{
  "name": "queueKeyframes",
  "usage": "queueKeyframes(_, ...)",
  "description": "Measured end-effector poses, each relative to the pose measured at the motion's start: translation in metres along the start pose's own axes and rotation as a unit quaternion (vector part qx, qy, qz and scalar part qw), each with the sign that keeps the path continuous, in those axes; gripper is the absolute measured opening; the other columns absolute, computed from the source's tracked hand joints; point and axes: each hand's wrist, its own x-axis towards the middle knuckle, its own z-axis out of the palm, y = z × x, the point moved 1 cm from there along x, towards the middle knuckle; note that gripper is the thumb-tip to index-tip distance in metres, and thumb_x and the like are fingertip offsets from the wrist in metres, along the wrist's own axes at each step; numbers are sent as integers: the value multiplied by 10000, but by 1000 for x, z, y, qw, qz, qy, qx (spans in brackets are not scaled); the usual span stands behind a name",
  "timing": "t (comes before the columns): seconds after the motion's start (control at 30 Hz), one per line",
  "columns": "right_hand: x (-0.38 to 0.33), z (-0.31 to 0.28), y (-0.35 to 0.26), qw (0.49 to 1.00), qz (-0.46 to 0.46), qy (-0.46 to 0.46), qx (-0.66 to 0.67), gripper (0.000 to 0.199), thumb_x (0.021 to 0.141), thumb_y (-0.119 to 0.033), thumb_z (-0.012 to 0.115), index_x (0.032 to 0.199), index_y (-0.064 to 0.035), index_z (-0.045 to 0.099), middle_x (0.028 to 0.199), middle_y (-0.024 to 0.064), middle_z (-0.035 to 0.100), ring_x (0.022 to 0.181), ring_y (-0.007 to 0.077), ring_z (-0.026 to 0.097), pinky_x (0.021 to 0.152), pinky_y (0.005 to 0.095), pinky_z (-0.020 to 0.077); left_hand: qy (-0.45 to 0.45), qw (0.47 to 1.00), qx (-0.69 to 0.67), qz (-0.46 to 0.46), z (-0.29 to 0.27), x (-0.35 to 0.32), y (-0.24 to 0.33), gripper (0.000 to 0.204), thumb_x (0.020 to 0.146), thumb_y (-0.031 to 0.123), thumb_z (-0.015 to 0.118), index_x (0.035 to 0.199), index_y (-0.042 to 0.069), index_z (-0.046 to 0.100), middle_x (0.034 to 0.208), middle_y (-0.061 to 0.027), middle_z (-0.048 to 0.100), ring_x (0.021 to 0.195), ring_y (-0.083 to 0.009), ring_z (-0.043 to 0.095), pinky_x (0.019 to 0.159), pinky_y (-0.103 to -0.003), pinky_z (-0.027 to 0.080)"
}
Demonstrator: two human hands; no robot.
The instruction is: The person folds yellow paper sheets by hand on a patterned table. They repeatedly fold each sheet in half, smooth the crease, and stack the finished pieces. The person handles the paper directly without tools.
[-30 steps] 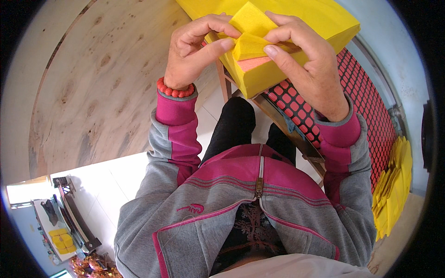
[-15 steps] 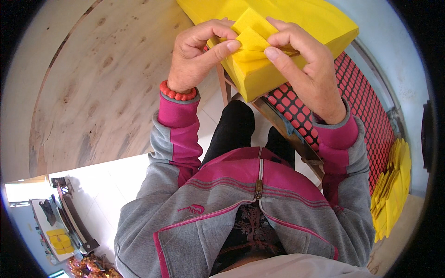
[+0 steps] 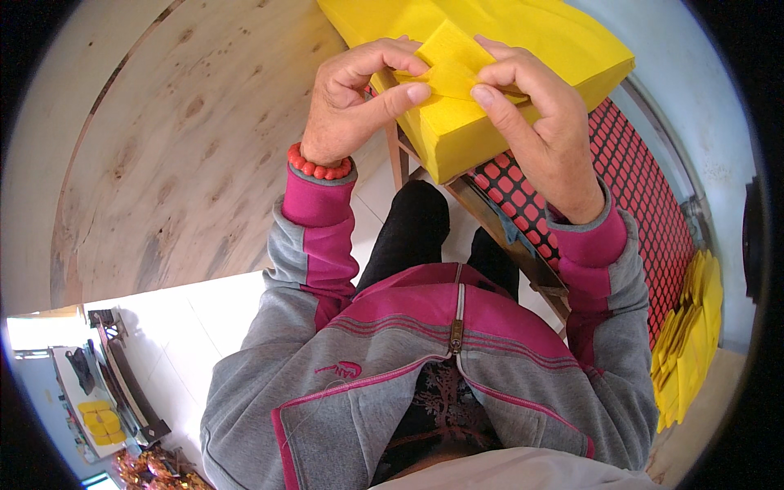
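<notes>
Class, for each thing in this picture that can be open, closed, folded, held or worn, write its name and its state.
Yellow flap: folded, held in both hands.
Yellow boxy package: squared out, not flat.
Left hand: thumb and forefinger closed on the flap.
Right hand: thumb and forefinger closed on the flap.
Yellow pieces: flattened, bunched together.
Jacket zip: partly done up, open toward the neck.
Red bracelet: worn on the left wrist.

Bright overall; floor [image 3: 175, 327] at lower left washed out. Yellow bag [image 3: 469, 140] in focus. Black fisheye rim; wooden board [image 3: 163, 171] appears bowed.
</notes>
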Motion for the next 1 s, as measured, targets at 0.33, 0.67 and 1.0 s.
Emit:
queueKeyframes(0.33, -1, 1, 0, 1000, 4, 12, -16, 104, 905, -79, 655, 932, 16, 622, 937, 169, 659, 1107, 366, 643, 924, 396, 488, 15, 1000, -16, -11, -1, 0, 5, 94, 884, 75, 713, 959, 21, 696, 962, -39, 687, 1027, -175, 618, 1012, -343, 436)
queueKeyframes(0.67, -1, 2, -1, 1000, 8, 22, -9, 106, 896, -80, 667, 947, 4, 627, 995, 172, 665, 1089, 350, 651, 907, 377, 496, 22, 999, -3, -43, 5, 1, 9, 65, 912, 76, 693, 937, 17, 684, 922, -15, 670, 937, -130, 610, 931, -291, 458)
queueKeyframes(1.0, 4, -1, -1, 998, -48, 44, -4, 242, 775, -11, 773, 953, 26, 613, 1239, 283, 595, 1080, 345, 659, 931, 385, 537, 54, 997, -38, -46, 9, 2, 8, 68, 929, 66, 684, 968, 11, 678, 954, -10, 673, 900, -81, 603, 807, -231, 486)
